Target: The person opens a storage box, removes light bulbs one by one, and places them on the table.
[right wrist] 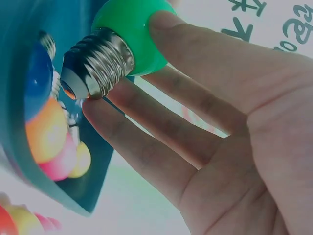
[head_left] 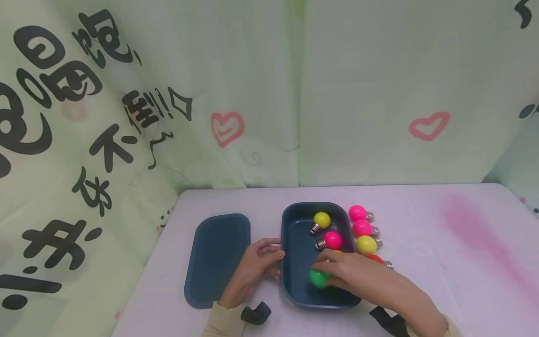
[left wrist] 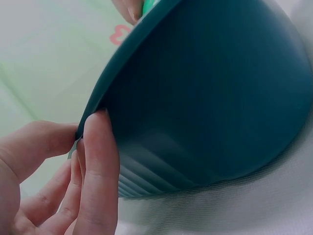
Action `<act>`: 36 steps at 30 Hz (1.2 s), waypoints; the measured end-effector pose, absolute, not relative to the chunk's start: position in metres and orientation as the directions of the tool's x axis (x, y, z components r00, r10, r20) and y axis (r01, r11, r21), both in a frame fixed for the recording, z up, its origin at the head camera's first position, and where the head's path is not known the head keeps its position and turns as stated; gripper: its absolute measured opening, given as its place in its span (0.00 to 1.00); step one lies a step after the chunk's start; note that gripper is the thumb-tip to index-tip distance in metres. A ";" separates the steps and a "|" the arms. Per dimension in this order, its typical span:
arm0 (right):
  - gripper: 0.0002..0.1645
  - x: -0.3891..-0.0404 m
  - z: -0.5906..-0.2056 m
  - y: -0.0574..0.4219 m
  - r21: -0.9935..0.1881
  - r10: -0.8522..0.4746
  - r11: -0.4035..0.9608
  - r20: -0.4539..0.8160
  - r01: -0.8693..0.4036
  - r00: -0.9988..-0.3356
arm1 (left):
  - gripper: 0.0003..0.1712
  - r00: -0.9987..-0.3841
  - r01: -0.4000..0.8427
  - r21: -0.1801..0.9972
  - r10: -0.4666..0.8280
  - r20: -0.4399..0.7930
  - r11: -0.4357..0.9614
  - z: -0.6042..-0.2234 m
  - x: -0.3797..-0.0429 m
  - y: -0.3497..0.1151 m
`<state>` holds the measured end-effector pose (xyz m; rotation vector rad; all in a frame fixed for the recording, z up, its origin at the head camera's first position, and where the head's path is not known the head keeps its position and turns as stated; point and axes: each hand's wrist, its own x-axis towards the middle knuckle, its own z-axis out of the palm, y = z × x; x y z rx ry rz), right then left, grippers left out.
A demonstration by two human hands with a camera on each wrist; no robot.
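A green light bulb with a silver screw base is pinched between the thumb and fingers of my right hand, over the near part of a dark blue plastic box. Inside the box lie a yellow bulb, a pink bulb, an orange bulb and a blue bulb; the right hand hides some of them in the head view. My left hand grips the box's left rim, with the thumb at the edge and a finger against the outer wall.
Right of the box, a row of bulbs lies on the white tabletop: two pink bulbs, a yellow bulb and a red bulb. A flat dark blue lid lies to the left. A printed curtain hangs behind the table.
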<state>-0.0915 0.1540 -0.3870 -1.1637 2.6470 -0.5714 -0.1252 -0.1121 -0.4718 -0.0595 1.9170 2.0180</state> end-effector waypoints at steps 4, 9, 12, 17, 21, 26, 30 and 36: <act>0.25 -0.092 -0.383 0.161 -0.434 -0.728 0.624 -0.020 -0.650 -0.685 | 0.27 -0.936 -0.283 0.959 0.223 -0.272 -0.019 -0.472 -0.125 -0.112; 0.25 -0.091 -0.377 0.170 -0.424 -0.714 0.642 -0.027 -0.639 -0.700 | 0.27 -0.934 -0.292 0.956 0.217 -0.283 -0.011 -0.471 -0.125 -0.112; 0.25 -0.090 -0.375 0.176 -0.409 -0.699 0.659 -0.024 -0.631 -0.715 | 0.27 -0.934 -0.294 0.956 0.216 -0.285 -0.007 -0.470 -0.125 -0.111; 0.25 -0.089 -0.373 0.186 -0.387 -0.675 0.680 0.000 -0.623 -0.738 | 0.27 -0.934 -0.293 0.956 0.218 -0.285 -0.008 -0.469 -0.124 -0.111; 0.24 -0.088 -0.373 0.193 -0.376 -0.655 0.703 -0.009 -0.604 -0.756 | 0.28 -0.933 -0.294 0.956 0.220 -0.284 -0.011 -0.470 -0.124 -0.112; 0.24 -0.088 -0.375 0.203 -0.361 -0.645 0.717 -0.022 -0.596 -0.764 | 0.27 -0.934 -0.295 0.956 0.217 -0.285 -0.012 -0.471 -0.125 -0.111; 0.24 -0.087 -0.377 0.211 -0.335 -0.642 0.725 -0.013 -0.602 -0.767 | 0.27 -0.933 -0.298 0.955 0.211 -0.290 -0.005 -0.470 -0.125 -0.111; 0.24 -0.086 -0.381 0.222 -0.329 -0.640 0.722 0.015 -0.609 -0.768 | 0.26 -0.933 -0.302 0.953 0.209 -0.293 -0.015 -0.471 -0.125 -0.111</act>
